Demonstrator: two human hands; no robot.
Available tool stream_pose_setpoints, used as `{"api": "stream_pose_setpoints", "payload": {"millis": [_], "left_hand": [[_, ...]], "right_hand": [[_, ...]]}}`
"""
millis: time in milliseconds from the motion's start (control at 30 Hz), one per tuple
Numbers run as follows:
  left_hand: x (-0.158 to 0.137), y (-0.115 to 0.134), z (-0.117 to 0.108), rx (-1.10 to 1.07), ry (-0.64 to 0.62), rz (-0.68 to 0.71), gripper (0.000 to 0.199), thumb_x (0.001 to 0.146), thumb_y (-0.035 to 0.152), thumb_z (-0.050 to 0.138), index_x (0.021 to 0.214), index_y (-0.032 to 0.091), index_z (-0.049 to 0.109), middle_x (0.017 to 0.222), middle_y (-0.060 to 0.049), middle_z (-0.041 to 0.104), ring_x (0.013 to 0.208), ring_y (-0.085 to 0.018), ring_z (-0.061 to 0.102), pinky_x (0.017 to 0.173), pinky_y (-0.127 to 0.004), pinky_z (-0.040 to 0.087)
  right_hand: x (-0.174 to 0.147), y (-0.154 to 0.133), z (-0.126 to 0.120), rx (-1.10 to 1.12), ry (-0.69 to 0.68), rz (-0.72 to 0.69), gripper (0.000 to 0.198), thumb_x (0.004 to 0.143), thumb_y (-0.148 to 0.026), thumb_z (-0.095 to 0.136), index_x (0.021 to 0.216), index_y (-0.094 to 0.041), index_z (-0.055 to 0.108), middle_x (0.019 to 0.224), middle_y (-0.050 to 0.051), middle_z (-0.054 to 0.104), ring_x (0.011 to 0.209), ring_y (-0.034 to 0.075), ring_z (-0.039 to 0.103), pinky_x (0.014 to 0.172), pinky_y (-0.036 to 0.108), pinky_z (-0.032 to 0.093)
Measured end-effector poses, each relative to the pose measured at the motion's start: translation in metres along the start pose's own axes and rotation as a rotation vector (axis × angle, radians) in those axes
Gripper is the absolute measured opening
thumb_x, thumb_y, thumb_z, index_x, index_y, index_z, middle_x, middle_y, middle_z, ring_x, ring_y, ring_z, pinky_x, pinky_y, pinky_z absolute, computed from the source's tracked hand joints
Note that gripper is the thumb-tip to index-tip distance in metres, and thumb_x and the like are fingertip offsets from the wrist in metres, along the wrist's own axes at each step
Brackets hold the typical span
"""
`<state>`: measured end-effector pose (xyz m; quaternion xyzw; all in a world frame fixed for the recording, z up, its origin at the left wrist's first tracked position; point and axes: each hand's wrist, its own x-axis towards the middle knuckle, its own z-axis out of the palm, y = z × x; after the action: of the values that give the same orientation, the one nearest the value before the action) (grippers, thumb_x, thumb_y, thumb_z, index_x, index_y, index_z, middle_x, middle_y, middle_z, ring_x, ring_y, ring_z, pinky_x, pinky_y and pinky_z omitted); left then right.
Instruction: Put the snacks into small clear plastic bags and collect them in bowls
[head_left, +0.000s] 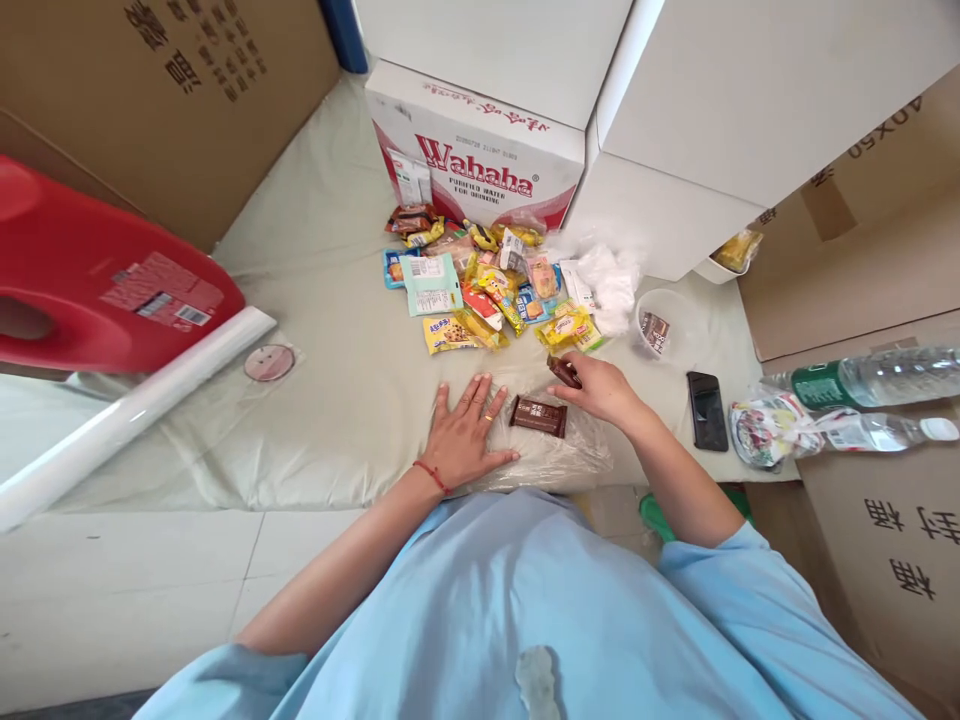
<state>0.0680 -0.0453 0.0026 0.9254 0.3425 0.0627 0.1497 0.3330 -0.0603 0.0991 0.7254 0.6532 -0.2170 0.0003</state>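
My left hand (pixel 469 435) lies flat with its fingers spread, pressing on the left part of a clear plastic bag (pixel 589 455) at the front of the covered surface. On that bag rests a brown wrapped snack bar (pixel 538 416), just right of my left hand. My right hand (pixel 598 388) pinches a second brown snack packet (pixel 564 372) above the bag's far right part. Beyond both hands spreads a pile of small packaged snacks (pixel 491 285). To the right, a clear round plastic tub (pixel 670 330) has a brown packet (pixel 654 331) in it.
A red and white Wahaha carton (pixel 480 160) stands behind the snacks. At left are a red jug (pixel 112 280), a plastic film roll (pixel 142 415) and a round disc (pixel 270 362). A phone (pixel 707 411) and water bottles (pixel 877 378) lie at right, beside cardboard boxes (pixel 885 520).
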Motion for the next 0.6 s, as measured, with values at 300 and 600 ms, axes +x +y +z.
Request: {"api": "stream_pose_setpoints", "payload": {"millis": [300,600], "left_hand": [[0.000,0.000,0.001,0.014,-0.009,-0.004,0.107,0.088,0.078,0.052,0.166,0.013,0.019,0.172,-0.023,0.018,0.160,-0.038,0.021,0.126,-0.068,-0.004],[-0.001,0.002,0.004,0.022,-0.001,-0.033,0.103,0.092,0.076,0.046,0.166,0.010,0.018,0.170,-0.024,0.022,0.160,-0.038,0.022,0.126,-0.067,-0.006]], "right_hand": [[-0.028,-0.034,0.036,-0.174,-0.128,-0.125,0.057,0.091,-0.045,0.073,0.139,-0.023,0.053,0.135,0.014,0.062,0.109,0.029,0.069,0.076,0.033,0.052],[-0.033,-0.028,0.021,-0.229,-0.111,-0.139,0.045,0.093,-0.024,0.059,0.137,-0.022,0.054,0.134,0.013,0.062,0.107,0.029,0.069,0.078,0.036,0.054]]}}
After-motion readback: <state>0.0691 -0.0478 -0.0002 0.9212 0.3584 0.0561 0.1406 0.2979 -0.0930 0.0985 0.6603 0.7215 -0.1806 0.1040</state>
